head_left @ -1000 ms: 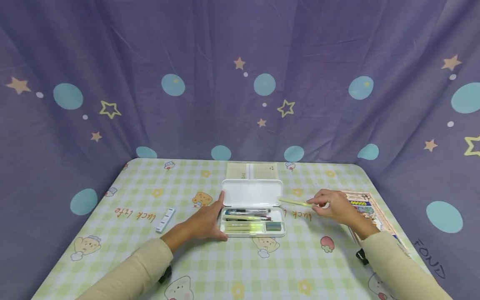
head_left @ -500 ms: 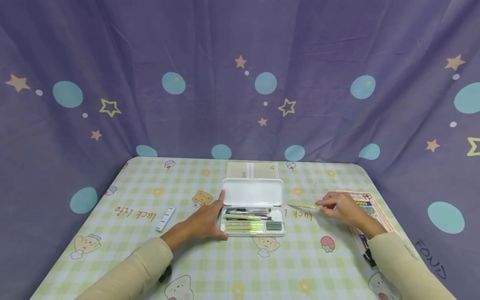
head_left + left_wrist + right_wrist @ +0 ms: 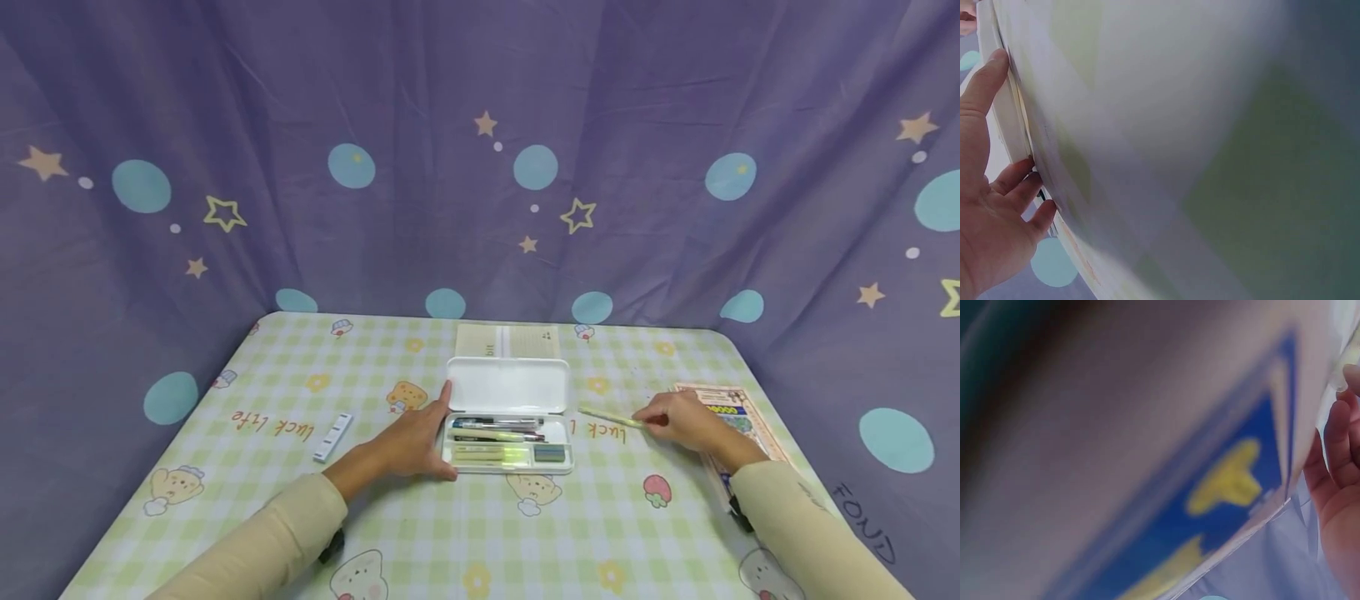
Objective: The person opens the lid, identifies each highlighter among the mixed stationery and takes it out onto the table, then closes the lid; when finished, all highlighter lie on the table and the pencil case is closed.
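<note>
A white pencil case [image 3: 556, 429] lies with its lid folded back in the middle of the table. Dark and clear pens [image 3: 498, 424] fill its rear compartment; pale yellow sticks [image 3: 480, 453] and a dark teal block [image 3: 550, 452] are in front. My left hand [image 3: 414, 437] holds the case's left end, thumb at the front edge and fingers along the side. To the right of the case, my right hand [image 3: 686, 419] pinches the end of a slim pale-yellow pen [image 3: 607, 416], low over the tabletop. In the right wrist view, the right fingers [image 3: 1337, 434] are partly cut off.
A beige notebook [image 3: 517, 340] lies behind the case. To the left is a small white-blue strip [image 3: 333, 437] with dark marks. Beneath the right wrist is a colourful printed booklet [image 3: 759, 429]. A checked cloth [image 3: 420, 533] covers the table, and a purple curtain [image 3: 405, 225] hangs behind.
My right hand has moved right and slightly down with the yellow pen, away from the case. The left hand stays at the case.
</note>
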Demonstrator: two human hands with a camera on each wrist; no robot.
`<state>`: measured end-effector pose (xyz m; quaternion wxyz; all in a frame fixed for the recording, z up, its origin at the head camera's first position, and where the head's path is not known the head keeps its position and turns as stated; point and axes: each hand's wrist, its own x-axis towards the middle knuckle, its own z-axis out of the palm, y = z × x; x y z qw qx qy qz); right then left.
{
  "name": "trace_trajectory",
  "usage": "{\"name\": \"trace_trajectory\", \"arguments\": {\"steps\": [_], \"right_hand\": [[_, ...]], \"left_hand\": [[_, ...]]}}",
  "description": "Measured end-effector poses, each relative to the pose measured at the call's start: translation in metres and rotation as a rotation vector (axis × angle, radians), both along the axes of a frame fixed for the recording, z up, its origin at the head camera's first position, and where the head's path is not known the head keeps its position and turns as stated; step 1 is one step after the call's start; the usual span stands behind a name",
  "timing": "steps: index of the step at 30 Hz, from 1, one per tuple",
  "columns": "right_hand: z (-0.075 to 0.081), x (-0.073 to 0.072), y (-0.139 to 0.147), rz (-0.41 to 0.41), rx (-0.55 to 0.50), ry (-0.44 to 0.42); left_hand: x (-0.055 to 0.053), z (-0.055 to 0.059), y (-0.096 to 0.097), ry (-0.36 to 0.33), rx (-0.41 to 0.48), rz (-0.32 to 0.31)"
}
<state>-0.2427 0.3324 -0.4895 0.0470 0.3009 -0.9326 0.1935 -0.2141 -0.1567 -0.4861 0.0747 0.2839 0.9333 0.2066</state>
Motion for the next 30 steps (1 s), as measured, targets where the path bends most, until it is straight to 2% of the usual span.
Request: {"name": "trace_trajectory", "arguments": {"steps": [5,12,18,25,30], "right_hand": [[-0.0004,-0.0027,-0.0003,0.025,0.037,0.035],[0.0012,-0.0066,-0.0021,0.053,0.03,0.025],[-0.0011,-0.0077,-0.0035,0.091,0.031,0.089],[-0.0032,-0.0037,-0.0055,0.054,0.055,0.071],[-0.0011,0.0006,-0.0082,0.016,0.048,0.094]], "left_hand": [[-0.0002,0.0009,0.0009,-0.01,0.006,-0.001],[-0.0007,0.0006,0.0012,-0.012,0.006,0.004],[0.0,-0.0007,0.0005,-0.015,0.013,0.001],[0.0006,-0.0009,0.0006,-0.017,0.016,0.005],[0.0,-0.0019,0.0005,-0.008,0.016,0.008]]}}
